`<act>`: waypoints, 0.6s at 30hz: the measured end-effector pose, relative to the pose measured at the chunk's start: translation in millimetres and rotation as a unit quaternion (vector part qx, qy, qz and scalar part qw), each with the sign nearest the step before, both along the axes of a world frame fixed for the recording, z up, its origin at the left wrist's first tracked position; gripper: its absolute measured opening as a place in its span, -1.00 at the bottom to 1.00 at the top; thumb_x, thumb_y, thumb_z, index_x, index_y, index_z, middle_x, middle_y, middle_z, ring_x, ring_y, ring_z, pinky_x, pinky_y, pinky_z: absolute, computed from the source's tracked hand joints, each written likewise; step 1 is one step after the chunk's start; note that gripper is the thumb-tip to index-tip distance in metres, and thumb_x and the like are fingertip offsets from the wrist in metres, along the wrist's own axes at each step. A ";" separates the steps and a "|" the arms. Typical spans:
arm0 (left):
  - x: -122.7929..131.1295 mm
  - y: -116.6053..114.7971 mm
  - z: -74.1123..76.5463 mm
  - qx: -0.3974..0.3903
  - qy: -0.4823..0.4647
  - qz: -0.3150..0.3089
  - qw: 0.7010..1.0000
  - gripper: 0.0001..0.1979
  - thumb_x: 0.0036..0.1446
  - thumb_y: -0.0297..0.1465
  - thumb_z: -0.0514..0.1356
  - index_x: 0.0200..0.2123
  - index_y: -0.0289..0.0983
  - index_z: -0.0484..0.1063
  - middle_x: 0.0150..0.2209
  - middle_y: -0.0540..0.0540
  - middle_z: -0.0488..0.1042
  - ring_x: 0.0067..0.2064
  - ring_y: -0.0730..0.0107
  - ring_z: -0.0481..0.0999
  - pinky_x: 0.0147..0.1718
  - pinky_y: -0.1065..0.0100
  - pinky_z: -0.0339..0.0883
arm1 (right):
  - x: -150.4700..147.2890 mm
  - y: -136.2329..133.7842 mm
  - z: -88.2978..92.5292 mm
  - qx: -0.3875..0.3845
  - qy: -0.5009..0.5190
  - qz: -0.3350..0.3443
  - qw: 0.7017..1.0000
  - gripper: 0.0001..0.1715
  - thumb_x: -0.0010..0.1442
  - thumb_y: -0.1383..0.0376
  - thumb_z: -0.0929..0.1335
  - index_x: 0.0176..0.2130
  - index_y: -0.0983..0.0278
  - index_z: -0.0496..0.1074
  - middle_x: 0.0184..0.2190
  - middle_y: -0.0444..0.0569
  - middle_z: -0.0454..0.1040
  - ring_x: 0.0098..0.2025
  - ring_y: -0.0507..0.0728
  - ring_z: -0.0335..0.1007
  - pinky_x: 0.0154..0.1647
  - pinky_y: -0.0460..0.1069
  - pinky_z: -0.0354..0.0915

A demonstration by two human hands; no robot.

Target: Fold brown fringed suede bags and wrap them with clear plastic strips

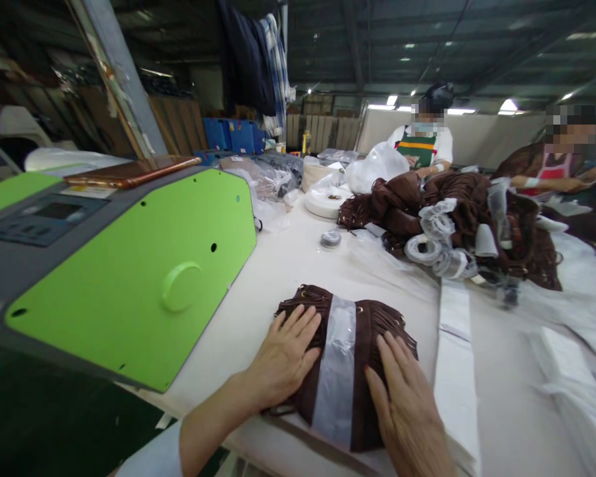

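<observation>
A dark brown fringed bag (365, 324) lies flat on the white table in front of me. Down its middle runs a strip of clear plastic wrap (335, 371). My left hand (285, 358) rests flat on the bag's left fringe, fingers stretched out. On the right side, my right hand (402, 397) lies with its fingers extended over the fringe and its thumb apart. Neither hand grips anything. Small metal eyelets show along the bag's far edge.
A green and grey machine (144, 278) stands at left, a phone-like case (134, 172) on top. Brown fringed bags (457, 199) are heaped at back right, near a white tape roll (325, 202). White strips (457, 371) lie at right. Two people (422, 139) work across the table (278, 265).
</observation>
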State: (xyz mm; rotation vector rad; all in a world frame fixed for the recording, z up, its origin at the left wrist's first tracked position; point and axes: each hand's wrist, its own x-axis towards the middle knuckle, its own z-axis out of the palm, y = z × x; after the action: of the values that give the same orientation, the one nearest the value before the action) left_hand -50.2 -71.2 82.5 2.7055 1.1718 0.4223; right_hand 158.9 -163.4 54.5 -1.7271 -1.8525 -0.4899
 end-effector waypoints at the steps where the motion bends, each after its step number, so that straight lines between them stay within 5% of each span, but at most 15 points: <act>1: 1.1 5.1 -2.4 -0.022 0.021 0.021 0.999 -0.56 0.25 -0.30 -0.04 0.16 -0.33 0.15 0.23 -0.23 0.11 0.24 0.04 0.09 0.11 -0.11 0.08 | 2.0 5.3 -10.1 -0.006 -0.022 0.001 1.000 -0.35 0.30 0.16 0.10 0.28 0.36 -0.10 0.13 0.22 0.26 0.18 0.32 0.16 0.03 0.25 0.29; 6: -11.8 11.1 -9.3 -0.007 0.000 0.218 0.976 -0.66 0.26 -0.33 -0.05 -0.09 -0.42 0.37 -0.01 -0.35 0.40 0.05 0.07 0.37 0.00 0.00 0.23 | 15.4 7.1 -45.9 -0.058 -0.023 -0.021 0.998 -0.31 0.30 0.18 0.11 0.29 0.40 -0.18 0.22 0.24 0.11 0.27 0.28 -0.01 0.09 0.19 0.28; 10: 3.1 6.7 3.6 0.024 -0.067 0.146 0.987 -0.76 0.14 -0.39 0.10 -0.12 -0.33 0.35 -0.09 -0.20 0.41 -0.03 0.17 0.37 -0.06 0.13 0.25 | 15.6 4.3 -47.6 -0.044 -0.006 -0.006 0.999 -0.32 0.30 0.19 0.12 0.30 0.37 -0.17 0.21 0.21 0.15 0.27 0.28 -0.01 0.08 0.21 0.29; 14: 33.3 14.0 15.1 -0.044 0.041 0.108 0.992 -0.86 0.04 -0.41 0.15 -0.29 -0.30 0.38 -0.25 -0.15 0.45 -0.15 0.13 0.42 -0.17 0.15 0.26 | 18.3 5.4 -50.8 -0.011 -0.009 0.019 1.000 -0.29 0.30 0.17 0.12 0.31 0.34 -0.23 0.15 0.21 0.24 0.25 0.29 0.03 0.06 0.23 0.32; 18: 32.8 31.1 15.3 -0.056 0.085 0.127 0.987 -0.82 0.11 -0.55 0.00 -0.32 -0.30 0.39 -0.35 -0.14 0.50 -0.27 0.20 0.48 -0.23 0.22 0.25 | 25.4 1.9 -54.1 -0.078 0.001 0.028 0.997 -0.31 0.30 0.16 0.10 0.30 0.35 -0.19 0.23 0.21 0.10 0.27 0.30 -0.02 0.10 0.24 0.28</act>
State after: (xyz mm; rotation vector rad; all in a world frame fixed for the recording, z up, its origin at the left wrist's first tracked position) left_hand -17.4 -40.2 97.8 2.5460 1.5460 0.1531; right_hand 184.3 -161.6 0.4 -1.7695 -1.9786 -0.3287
